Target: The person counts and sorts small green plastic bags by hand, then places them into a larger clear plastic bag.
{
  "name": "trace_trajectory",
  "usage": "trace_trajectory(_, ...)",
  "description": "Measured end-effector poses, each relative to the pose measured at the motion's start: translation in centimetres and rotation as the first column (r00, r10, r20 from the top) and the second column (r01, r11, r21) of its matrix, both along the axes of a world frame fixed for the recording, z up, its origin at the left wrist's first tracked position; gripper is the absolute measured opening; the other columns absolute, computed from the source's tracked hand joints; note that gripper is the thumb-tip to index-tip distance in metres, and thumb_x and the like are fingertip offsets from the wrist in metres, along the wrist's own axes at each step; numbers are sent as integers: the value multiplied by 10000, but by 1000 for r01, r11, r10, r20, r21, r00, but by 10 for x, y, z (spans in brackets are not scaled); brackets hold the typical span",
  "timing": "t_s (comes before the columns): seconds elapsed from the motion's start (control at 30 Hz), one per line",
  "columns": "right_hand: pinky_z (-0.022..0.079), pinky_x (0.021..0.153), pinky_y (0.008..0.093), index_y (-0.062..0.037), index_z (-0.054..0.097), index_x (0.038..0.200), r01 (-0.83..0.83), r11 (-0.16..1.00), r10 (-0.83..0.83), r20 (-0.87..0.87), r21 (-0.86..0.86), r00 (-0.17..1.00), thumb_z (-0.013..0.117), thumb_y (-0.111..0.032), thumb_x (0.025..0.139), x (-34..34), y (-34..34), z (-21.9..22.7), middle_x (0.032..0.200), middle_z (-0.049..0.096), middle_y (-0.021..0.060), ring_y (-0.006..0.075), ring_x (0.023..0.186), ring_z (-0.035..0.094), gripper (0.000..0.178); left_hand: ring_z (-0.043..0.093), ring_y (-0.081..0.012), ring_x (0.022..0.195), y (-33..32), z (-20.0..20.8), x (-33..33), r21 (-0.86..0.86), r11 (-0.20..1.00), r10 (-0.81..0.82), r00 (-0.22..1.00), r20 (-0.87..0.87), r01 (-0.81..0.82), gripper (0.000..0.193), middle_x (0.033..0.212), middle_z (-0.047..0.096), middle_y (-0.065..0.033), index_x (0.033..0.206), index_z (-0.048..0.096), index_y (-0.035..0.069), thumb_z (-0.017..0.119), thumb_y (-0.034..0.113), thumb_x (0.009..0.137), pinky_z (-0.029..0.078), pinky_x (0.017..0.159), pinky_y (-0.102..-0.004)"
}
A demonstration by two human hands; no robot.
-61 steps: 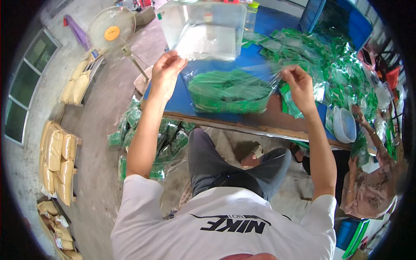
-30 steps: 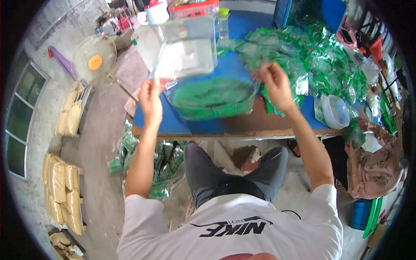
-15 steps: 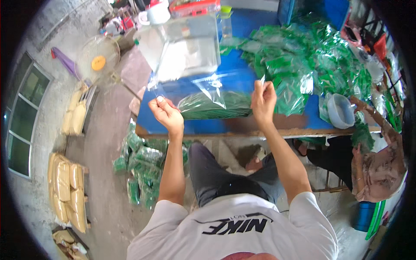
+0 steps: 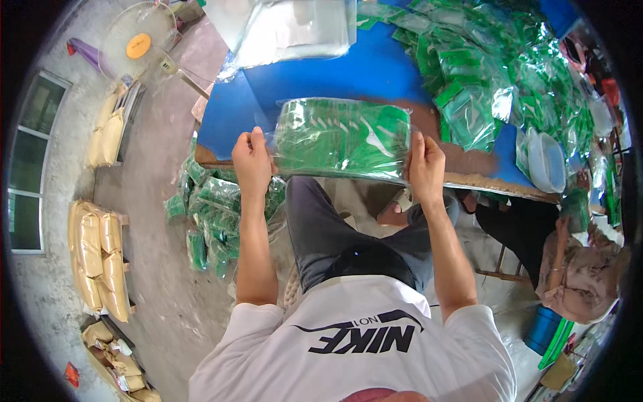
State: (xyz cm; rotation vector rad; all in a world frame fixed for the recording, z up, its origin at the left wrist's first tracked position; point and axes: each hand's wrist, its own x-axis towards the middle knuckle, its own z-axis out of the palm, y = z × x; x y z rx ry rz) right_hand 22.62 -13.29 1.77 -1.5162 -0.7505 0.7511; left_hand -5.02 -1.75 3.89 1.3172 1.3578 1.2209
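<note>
Between my hands is a clear plastic bag (image 4: 341, 137) filled with a row of flat green packets, held at the near edge of the blue table (image 4: 382, 57). My left hand (image 4: 253, 161) is closed on the bag's left end, thumb uppermost. The right end is pinched in my right hand (image 4: 426, 164). The film over the packets lies fairly snug and shiny. Fingers beneath the bag are partly hidden.
A stack of clear flat bags (image 4: 301, 30) lies at the far left of the table. Loose green packets (image 4: 469, 100) are heaped at the right, near a pale bowl (image 4: 546, 164). Filled bags (image 4: 214, 214) lie on the floor. Another person (image 4: 576, 281) sits at the right.
The bag's loose film was stretched upward beyond the packets; now the bag lies face-up and snug. Both hands have tilted it toward me. The whole view has shifted.
</note>
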Motion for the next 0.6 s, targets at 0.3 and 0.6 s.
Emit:
trace_trajectory(0.3, 372, 489, 347, 7, 496, 784, 93, 995, -98, 308, 33, 946, 551, -223, 1038, 2, -4, -29, 592, 473, 84, 132, 536, 410, 347, 458, -107, 414, 1, -14, -5, -181, 981, -84, 996, -41, 75, 353, 581, 477, -11, 773, 504, 45, 488, 279, 1037, 379, 388, -263)
trace_trajectory(0.6, 471, 524, 383, 25, 553, 982, 50, 997, -17, 457, -61, 889, 613, -156, 964, 6, -10, -3, 753, 624, 107, 248, 601, 611, 191, 454, -120, 397, 20, -2, -21, -279, 936, -269, 947, -177, 214, 297, 601, 498, -29, 824, 525, 23, 513, 242, 1024, 390, 394, -296)
